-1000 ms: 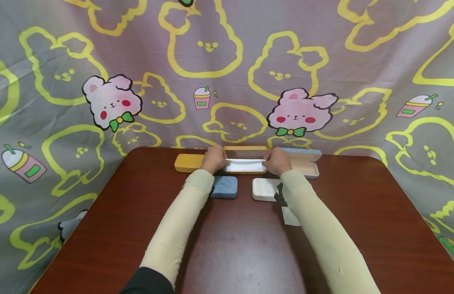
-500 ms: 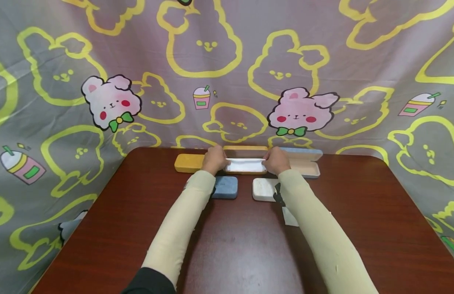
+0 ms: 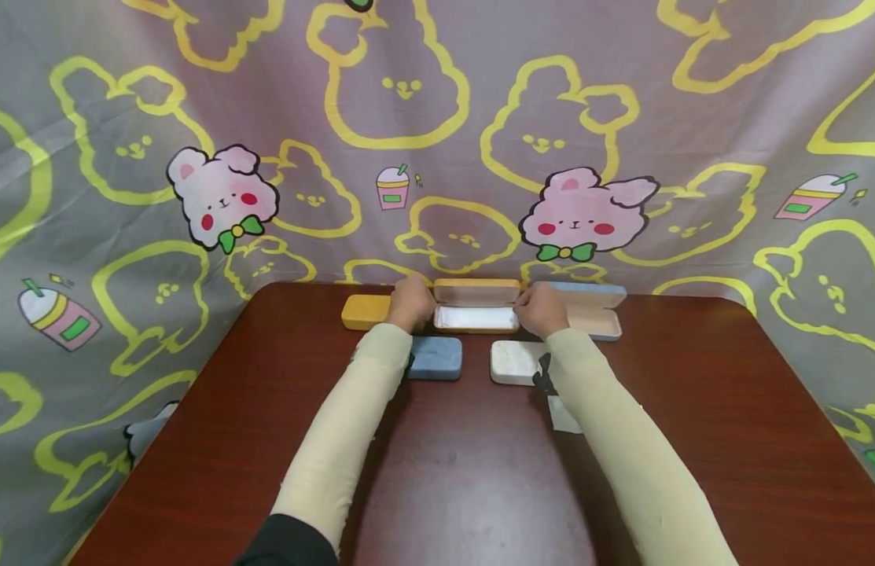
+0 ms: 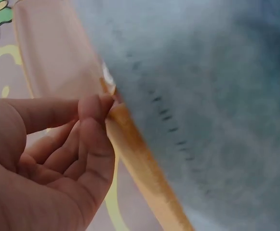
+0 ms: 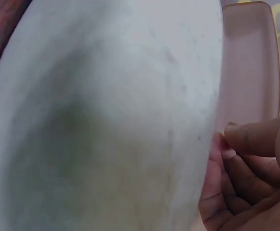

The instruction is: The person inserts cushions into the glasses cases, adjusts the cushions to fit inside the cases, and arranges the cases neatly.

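Observation:
An open yellow glasses case (image 3: 476, 330) stands at the table's back, its lid (image 3: 477, 293) raised. A folded white cloth (image 3: 476, 317) lies along its base. My left hand (image 3: 410, 303) is at the left end of the case; in the left wrist view its thumb and index fingertips (image 4: 101, 103) meet at the yellow rim, and I cannot tell whether they pinch anything. At the right end is my right hand (image 3: 543, 309), its fingers loosely bent beside the lid. In the right wrist view a white case (image 5: 106, 120) partly hides those fingertips.
An open light-blue case (image 3: 600, 324) stands right of the yellow one, partly behind my right hand. A closed yellow case (image 3: 365, 312) is to the left. Nearer are a closed blue case (image 3: 439, 358), a closed white case (image 3: 511, 362) and a white piece (image 3: 566, 418) by my right forearm.
Both hands have drawn outward from the cloth's ends to the ends of the case. The cloth, earlier held between them, now lies flatter in the base.

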Demonstrator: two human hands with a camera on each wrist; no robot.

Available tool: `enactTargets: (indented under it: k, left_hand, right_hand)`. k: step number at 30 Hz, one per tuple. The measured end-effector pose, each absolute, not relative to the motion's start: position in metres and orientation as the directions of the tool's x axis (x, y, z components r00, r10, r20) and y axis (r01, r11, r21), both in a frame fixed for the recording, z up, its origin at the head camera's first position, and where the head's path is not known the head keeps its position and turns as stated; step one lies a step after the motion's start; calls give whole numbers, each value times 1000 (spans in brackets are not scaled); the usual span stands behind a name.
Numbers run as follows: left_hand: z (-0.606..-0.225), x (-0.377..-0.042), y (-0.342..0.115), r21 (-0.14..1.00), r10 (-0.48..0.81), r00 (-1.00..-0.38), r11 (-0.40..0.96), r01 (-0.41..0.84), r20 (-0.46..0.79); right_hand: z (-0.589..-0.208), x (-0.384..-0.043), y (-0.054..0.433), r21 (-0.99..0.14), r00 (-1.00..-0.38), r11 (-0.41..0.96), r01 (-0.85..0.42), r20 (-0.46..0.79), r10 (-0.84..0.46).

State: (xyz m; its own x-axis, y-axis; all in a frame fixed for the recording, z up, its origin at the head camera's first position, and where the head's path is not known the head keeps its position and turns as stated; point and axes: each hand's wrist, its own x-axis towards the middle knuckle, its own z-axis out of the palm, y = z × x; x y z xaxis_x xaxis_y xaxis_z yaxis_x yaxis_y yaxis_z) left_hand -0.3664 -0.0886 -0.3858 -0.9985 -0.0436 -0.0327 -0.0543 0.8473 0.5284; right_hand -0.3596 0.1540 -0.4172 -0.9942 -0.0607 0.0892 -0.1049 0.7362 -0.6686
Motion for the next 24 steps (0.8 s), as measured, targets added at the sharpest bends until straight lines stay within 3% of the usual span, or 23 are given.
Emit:
enactTargets:
  k: [6, 12, 24]
  left_hand:
    - [-374, -366, -89, 640, -55, -980, 750, -167, -191]
    - [-376, -368, -87, 662, -51, -957, 712, -235, -284]
    - [-379, -377, -81, 637, -84, -953, 726, -259, -291]
  right_hand:
    - [-411, -359, 156, -770, -997, 635, 62, -24, 69]
    - [-404, -360, 151, -819, -970, 520, 243, -204, 132]
    - [-399, -372, 151, -815, -953, 497, 299, -286, 105]
